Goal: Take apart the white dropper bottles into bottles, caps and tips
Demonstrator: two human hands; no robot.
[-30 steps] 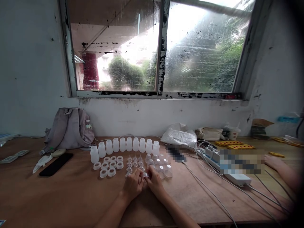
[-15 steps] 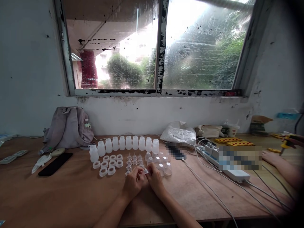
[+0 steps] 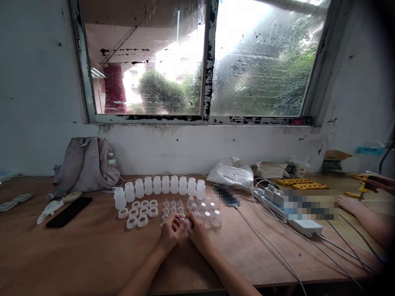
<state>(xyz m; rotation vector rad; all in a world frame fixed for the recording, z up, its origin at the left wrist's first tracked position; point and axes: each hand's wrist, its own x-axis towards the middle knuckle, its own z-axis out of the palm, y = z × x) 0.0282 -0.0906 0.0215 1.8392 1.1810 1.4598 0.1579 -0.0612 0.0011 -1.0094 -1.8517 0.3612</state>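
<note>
In the head view, the row of bottles (image 3: 157, 186) stands upright in a curve on the table (image 3: 92, 255). On the near side of the row, the left hand (image 3: 170, 233) and the right hand (image 3: 198, 234) meet around a small clear part (image 3: 186, 224). The fingers of both hands are bent and closed on it, pinching it between them; some fingertips are hidden, and its exact shape is too small to tell.

Also on the near side of the bottles lie the white rings (image 3: 143, 211), grouped toward the row's left half. The clear pointed pieces (image 3: 173, 204) stand just beside them, nearer its middle, partly hidden by the hands. The clear caps (image 3: 207, 218) stand by its right end.

Left of the bottles are the black phone (image 3: 68, 212), a white pouch (image 3: 51, 209), a round pale object (image 3: 73, 197) and the grey backpack (image 3: 84, 164). Right of them are the plastic-wrapped package (image 3: 231, 172) and the power strip (image 3: 304, 225) with cables. Well apart, farther right, another person's forearm (image 3: 367, 220) rests near a yellow and black tool (image 3: 367, 184).
</note>
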